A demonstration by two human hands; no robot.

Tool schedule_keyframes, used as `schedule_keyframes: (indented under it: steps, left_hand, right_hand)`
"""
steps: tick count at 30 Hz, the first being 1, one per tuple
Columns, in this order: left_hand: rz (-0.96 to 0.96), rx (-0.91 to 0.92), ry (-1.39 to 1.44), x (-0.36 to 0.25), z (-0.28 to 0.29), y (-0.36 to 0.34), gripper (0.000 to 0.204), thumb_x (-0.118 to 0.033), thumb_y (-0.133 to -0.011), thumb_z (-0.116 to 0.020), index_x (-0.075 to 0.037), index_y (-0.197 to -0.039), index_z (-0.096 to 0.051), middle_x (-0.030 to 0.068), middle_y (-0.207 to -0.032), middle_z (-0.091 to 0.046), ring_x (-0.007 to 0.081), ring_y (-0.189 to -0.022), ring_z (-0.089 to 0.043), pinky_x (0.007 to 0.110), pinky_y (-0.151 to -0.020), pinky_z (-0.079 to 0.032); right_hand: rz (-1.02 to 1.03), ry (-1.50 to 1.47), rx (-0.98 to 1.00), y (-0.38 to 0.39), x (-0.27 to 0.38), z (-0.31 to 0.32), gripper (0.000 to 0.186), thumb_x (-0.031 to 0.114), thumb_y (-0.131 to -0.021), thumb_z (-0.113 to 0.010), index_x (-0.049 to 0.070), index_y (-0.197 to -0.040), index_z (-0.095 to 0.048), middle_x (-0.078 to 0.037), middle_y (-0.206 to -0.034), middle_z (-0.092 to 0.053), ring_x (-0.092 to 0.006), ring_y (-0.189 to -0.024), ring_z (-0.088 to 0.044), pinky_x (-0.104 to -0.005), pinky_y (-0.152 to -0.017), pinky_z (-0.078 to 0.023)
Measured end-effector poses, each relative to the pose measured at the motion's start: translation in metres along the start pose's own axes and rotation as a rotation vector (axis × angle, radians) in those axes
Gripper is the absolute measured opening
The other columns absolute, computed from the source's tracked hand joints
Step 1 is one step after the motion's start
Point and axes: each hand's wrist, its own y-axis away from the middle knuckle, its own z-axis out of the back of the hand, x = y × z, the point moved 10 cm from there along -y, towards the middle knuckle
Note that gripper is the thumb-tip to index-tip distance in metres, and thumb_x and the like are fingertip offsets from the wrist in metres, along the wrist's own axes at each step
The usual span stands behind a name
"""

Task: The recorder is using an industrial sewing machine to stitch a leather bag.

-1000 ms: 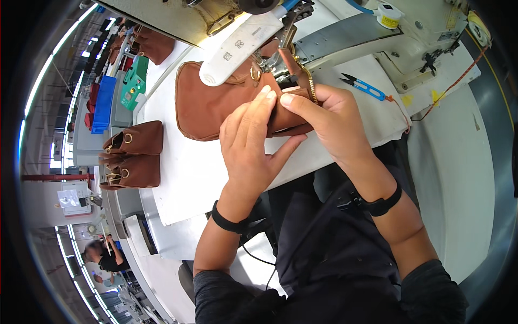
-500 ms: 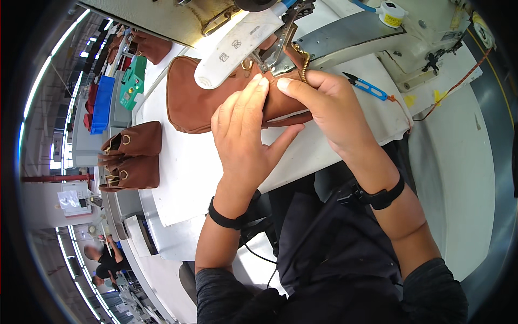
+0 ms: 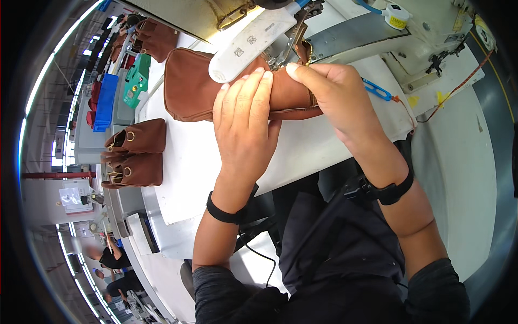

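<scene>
A brown leather bag (image 3: 189, 89) lies under the working head of a sewing machine (image 3: 345, 40). My left hand (image 3: 244, 121) rests flat on the bag's near side, fingers stretched out and close together, beside the white guard plate (image 3: 243, 51). My right hand (image 3: 342, 100) grips the bag's right end, thumb on top near the presser foot (image 3: 276, 60) and fingers curled behind. A gold zipper (image 3: 308, 53) shows along the edge above my right thumb. The needle point is hidden by the guard and metal parts.
Blue thread snips (image 3: 376, 89) lie right of my right hand. More brown bags (image 3: 141, 154) stand at the table's left edge. Beyond are a blue bin (image 3: 106, 102), a green case (image 3: 137, 81) and people at work (image 3: 113, 256). A white spool (image 3: 395, 16) sits on the machine.
The bag's right end has swung toward me, and its near edge sits farther from me at the left. My left thumb has drawn in beside the fingers. My right hand now partly covers the snips.
</scene>
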Motion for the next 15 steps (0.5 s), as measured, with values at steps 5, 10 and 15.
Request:
schedule_keyframes:
  steps: [5, 10, 15]
  left_hand:
    - [-0.036, -0.048, -0.063, -0.009, 0.000, 0.002, 0.068, 0.001, -0.073, -0.078, -0.010, -0.138, -0.062, 0.0066, -0.137, -0.064, 0.0271, -0.129, -0.058, 0.049, -0.115, -0.038]
    - [0.006, -0.120, -0.047, -0.009, 0.002, 0.004, 0.057, 0.002, -0.077, -0.075, -0.012, -0.132, -0.067, 0.0039, -0.132, -0.067, 0.0248, -0.126, -0.060, 0.047, -0.114, -0.038]
    - [0.003, -0.140, -0.040, -0.009, 0.001, 0.004, 0.046, 0.000, -0.084, -0.069, -0.009, -0.129, -0.068, 0.0033, -0.127, -0.068, 0.0231, -0.122, -0.061, 0.045, -0.110, -0.038]
  right_hand:
    - [0.128, 0.334, -0.062, -0.006, 0.013, 0.011, 0.038, 0.028, -0.096, -0.065, -0.006, -0.079, -0.067, -0.006, -0.061, -0.058, -0.0085, -0.059, -0.051, -0.0307, -0.054, -0.044]
    - [0.354, 0.759, -0.146, 0.013, 0.049, 0.006, 0.032, 0.028, -0.096, -0.065, -0.001, -0.086, -0.071, -0.016, -0.062, -0.062, -0.0223, -0.053, -0.060, -0.0348, -0.055, -0.047]
    - [0.572, 0.667, -0.198, 0.031, 0.063, -0.002, 0.022, 0.018, -0.102, -0.062, 0.000, -0.110, -0.072, 0.001, -0.061, -0.057, -0.0051, -0.054, -0.042, -0.0271, -0.050, -0.037]
